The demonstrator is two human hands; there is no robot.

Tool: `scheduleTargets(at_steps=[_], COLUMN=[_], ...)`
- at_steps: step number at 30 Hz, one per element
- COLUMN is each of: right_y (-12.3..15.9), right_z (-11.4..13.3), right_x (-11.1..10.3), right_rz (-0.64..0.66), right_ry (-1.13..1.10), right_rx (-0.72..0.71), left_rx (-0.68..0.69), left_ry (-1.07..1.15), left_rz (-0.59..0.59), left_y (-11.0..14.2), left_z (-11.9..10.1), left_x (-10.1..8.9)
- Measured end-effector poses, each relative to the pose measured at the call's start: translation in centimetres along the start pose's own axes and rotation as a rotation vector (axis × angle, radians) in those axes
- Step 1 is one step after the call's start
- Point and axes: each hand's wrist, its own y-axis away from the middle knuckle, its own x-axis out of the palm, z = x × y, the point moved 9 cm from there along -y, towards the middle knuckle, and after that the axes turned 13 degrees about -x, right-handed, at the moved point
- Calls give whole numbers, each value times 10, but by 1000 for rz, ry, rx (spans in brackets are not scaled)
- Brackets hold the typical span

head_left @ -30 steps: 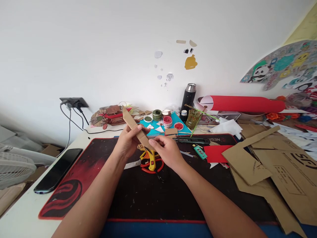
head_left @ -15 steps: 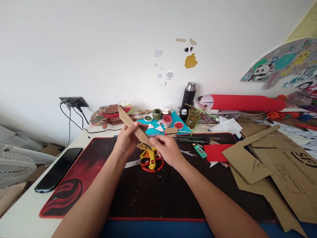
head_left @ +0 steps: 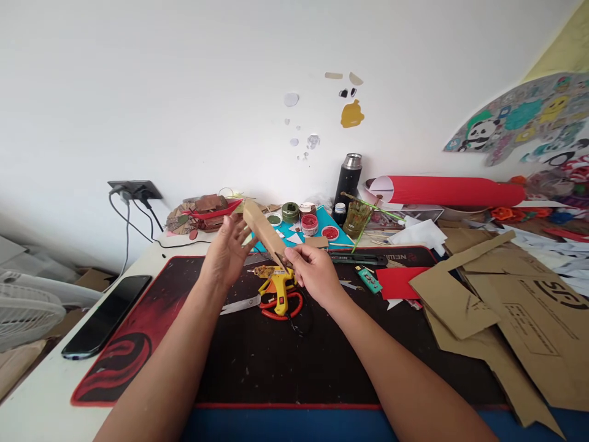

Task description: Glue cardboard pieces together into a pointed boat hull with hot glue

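A narrow folded cardboard strip (head_left: 264,230) slants up and to the left above the desk mat. Its lower end is pinched between the thumb and fingers of my right hand (head_left: 310,268). My left hand (head_left: 227,248) is open beside the strip's left side, with the fingers spread; whether a fingertip still touches it I cannot tell. Below the hands lies a yellow hot glue gun (head_left: 280,293), and under it are scissors with red handles (head_left: 294,310), their blade pointing left.
A phone (head_left: 108,314) lies at the left by a white fan (head_left: 30,310). Paint pots (head_left: 310,224), a jar with brushes (head_left: 356,218) and a black flask (head_left: 348,178) stand at the back. Cut cardboard sheets (head_left: 538,331) and red paper (head_left: 401,283) are at the right.
My left hand has let go its grip on the cardboard strip, opened and moved a little left. The strip has tilted steeper and shifted right in my right hand.
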Motion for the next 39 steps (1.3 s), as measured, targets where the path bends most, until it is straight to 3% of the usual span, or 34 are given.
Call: scheduleTargets(at_steps=[3, 6, 22, 32, 39], right_y=[-2, -3, -1, 0, 3], right_z=[-2, -3, -4, 0, 5], right_x=[-7, -9, -3, 2, 6], right_rz=[-53, -77, -21, 59, 113], right_ry=[-50, -92, -59, 71, 272], right_rx=[12, 12, 19, -33, -118], left_rx=[186, 240, 322, 361, 489], left_ry=[-41, -76, -287, -312, -486], left_rz=[-266, -320, -224, -279, -313], left_y=[-3, -5, 14, 16, 28], left_z=[-26, -37, -45, -52, -61], left_x=[-38, -51, -17, -20, -13])
